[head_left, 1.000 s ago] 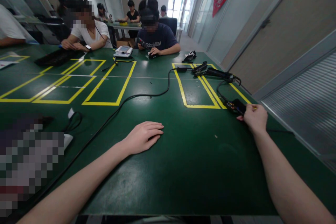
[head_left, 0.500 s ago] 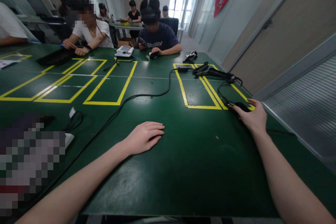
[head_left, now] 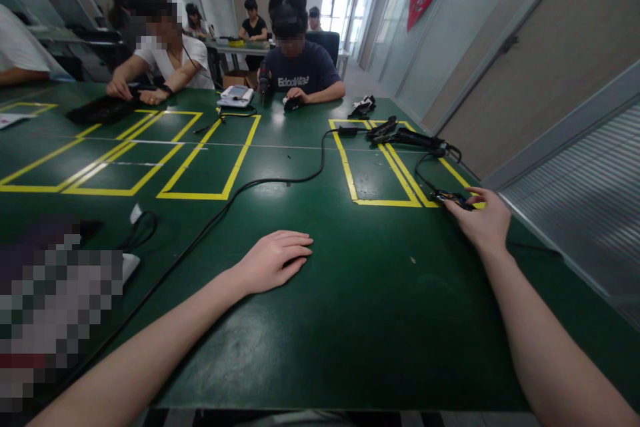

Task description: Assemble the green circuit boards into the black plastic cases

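My left hand (head_left: 276,261) lies palm down on the green table (head_left: 350,333), fingers stretched out, holding nothing. At the right, my right hand (head_left: 481,219) grips a small black device (head_left: 455,199) between thumb and fingers. Small coloured details show on the device's face; its exact kind I cannot make out. From it a thin black cable (head_left: 418,172) runs up to a long black part (head_left: 415,139) with a curved end. Beside that part rests another dark piece (head_left: 382,129), linked to a black cable (head_left: 280,181) that crosses the table.
Yellow tape rectangles (head_left: 226,196) mark the tabletop. Across it, a person in a dark shirt (head_left: 311,70) holds a power drill (head_left: 264,80). Near a white device (head_left: 235,96), another person (head_left: 193,67) handles a black item (head_left: 103,109). A blurred-out object (head_left: 60,307) lies at left.
The black device in my right hand has tipped, so more of its coloured face shows. My left hand stays put. The person opposite has turned the drill to point downward.
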Motion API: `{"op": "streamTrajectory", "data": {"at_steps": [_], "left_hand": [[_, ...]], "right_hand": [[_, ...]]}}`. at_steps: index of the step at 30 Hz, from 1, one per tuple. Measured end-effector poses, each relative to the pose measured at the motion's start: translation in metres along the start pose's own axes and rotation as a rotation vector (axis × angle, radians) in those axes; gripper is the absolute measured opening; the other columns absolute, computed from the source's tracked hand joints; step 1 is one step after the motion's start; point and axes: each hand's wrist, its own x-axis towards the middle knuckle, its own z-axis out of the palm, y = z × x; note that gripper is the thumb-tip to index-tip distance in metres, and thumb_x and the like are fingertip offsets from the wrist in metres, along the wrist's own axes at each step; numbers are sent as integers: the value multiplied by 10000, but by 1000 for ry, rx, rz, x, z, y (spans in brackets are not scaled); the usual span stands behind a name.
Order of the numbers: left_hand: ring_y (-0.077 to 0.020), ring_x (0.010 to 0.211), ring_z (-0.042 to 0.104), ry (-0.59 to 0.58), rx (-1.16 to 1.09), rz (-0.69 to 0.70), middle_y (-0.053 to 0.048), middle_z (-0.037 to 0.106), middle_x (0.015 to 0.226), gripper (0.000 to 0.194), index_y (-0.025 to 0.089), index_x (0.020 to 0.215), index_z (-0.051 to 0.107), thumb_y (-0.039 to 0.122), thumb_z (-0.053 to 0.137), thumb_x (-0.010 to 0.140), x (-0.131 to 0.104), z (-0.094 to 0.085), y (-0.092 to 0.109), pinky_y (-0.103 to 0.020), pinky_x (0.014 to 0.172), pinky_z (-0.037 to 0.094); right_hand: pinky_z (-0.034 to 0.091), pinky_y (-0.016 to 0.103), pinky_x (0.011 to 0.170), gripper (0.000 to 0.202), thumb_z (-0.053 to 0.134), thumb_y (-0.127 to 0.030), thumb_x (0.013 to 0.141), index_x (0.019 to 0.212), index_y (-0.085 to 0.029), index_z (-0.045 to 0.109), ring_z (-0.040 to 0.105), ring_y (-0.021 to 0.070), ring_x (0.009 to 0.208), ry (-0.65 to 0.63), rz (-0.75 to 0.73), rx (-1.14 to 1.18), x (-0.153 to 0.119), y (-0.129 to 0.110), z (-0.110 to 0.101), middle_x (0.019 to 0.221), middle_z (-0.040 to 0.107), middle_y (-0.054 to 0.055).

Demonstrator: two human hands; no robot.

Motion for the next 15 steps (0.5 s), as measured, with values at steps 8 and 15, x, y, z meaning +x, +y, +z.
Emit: {"op": "streamTrajectory", "data": {"at_steps": [8, 15], "left_hand": [[-226, 1245, 701, -4, -6, -3, -84, 757, 1300, 233, 198, 1142, 763, 217, 557, 1034, -1, 1, 0, -414, 1109, 551], [-226, 1237, 705, -4, 1, -4, -84, 758, 1298, 233, 194, 1140, 763, 230, 556, 1039, -1, 1, 0, -410, 1106, 553]], "right_hand": [[398, 311, 618, 272, 754, -331, 693, 870, -124, 765, 489, 158, 587, -42, 36, 36, -5, 0, 4, 720, 654, 41], [403, 283, 582, 282, 769, -284, 679, 899, -108, 782, 526, 152, 597, -86, 52, 98, -7, -5, 3, 685, 633, 24]]}}
